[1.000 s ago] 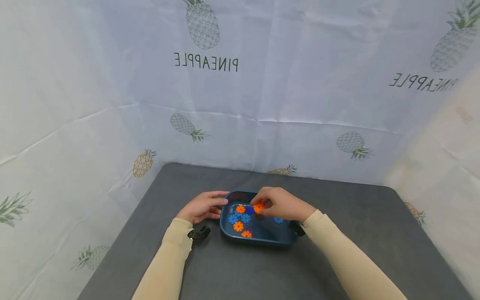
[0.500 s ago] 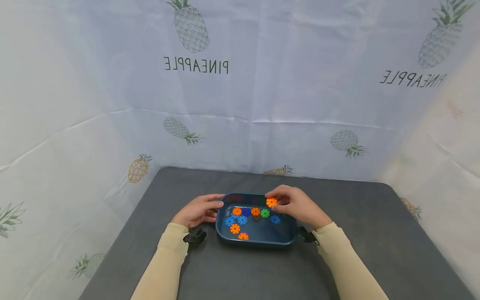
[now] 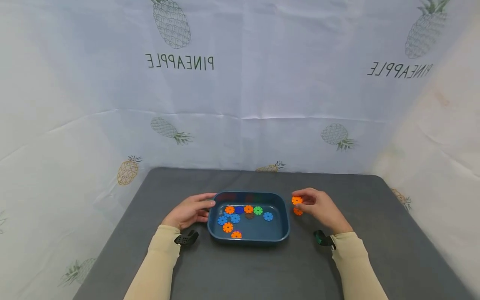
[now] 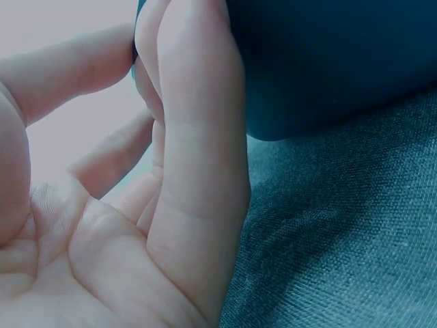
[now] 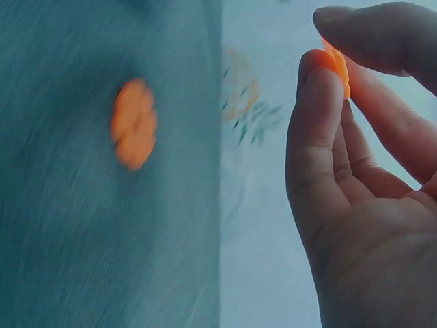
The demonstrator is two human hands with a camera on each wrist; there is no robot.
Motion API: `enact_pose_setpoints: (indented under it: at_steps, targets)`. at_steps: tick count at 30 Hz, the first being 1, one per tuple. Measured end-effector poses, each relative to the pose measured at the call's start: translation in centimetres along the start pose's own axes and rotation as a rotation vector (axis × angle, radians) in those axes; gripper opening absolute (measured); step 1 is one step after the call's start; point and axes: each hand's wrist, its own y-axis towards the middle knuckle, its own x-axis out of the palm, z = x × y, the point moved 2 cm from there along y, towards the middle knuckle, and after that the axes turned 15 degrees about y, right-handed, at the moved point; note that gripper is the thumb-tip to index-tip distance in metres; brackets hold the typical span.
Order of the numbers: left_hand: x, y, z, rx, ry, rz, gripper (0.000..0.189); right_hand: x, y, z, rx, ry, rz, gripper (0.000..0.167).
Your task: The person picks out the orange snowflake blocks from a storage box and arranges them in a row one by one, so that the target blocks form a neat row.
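Note:
A dark blue tray point(image 3: 285, 225) sits mid-table with several orange, blue and green gear-shaped discs inside, among them a green disc point(image 3: 258, 210). My right hand point(image 3: 318, 207) is to the right of the tray and pinches an orange disc point(image 3: 296, 200) point(image 5: 337, 63) between thumb and fingers, above the table. A second orange disc point(image 3: 298, 211) point(image 5: 134, 123) lies on the table just below it. My left hand point(image 3: 189, 211) rests against the tray's left outer wall point(image 4: 328, 61), fingers straight along it.
The grey table point(image 3: 375, 225) is walled by a white pineapple-print cloth point(image 3: 240, 104) at the back and both sides. Black wrist-camera clips point(image 3: 185, 239) show at my cuffs.
My right hand lifted an orange disc out of the tray and carried it right, over the table beside the tray. The left hand stayed on the tray's left wall.

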Motion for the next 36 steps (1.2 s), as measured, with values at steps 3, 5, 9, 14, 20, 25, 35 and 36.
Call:
enact_pose_setpoints:
  at_steps: [3,5,9,14,20,25,35,36]
  targets:
    - [-0.2,-0.1,0.0,-0.006,-0.005,0.006,0.069,-0.7,0.1,1.2,0.034,-0.024,0.026,0.040]
    - [-0.3,-0.2,0.0,-0.009,-0.011,0.007,0.069,-1.0,0.2,1.8,0.051,-0.043,0.035,0.040]
    - [-0.6,-0.5,-0.1,-0.001,-0.007,0.015,0.071,-1.3,0.5,2.6,0.071,-0.089,0.041,0.038]
    - [-1.0,-0.8,-0.3,-0.011,-0.017,0.030,0.068,-1.1,1.1,3.1,0.068,-0.129,0.035,0.036]
    - [-1.0,-0.8,-0.4,-0.016,-0.013,0.027,0.069,-0.7,1.2,3.5,0.102,-0.155,0.033,0.034]
    - [-0.7,-0.6,-0.2,-0.024,-0.020,0.021,0.069,-0.7,1.0,4.1,0.124,-0.177,0.037,0.033]
    - [-0.2,0.2,-0.1,-0.032,-0.010,0.014,0.069,-1.1,0.7,4.9,0.145,-0.183,0.028,0.033]
    - [-0.2,0.3,-0.1,-0.032,-0.011,0.015,0.068,-1.2,0.7,4.9,0.147,-0.182,0.029,0.033]
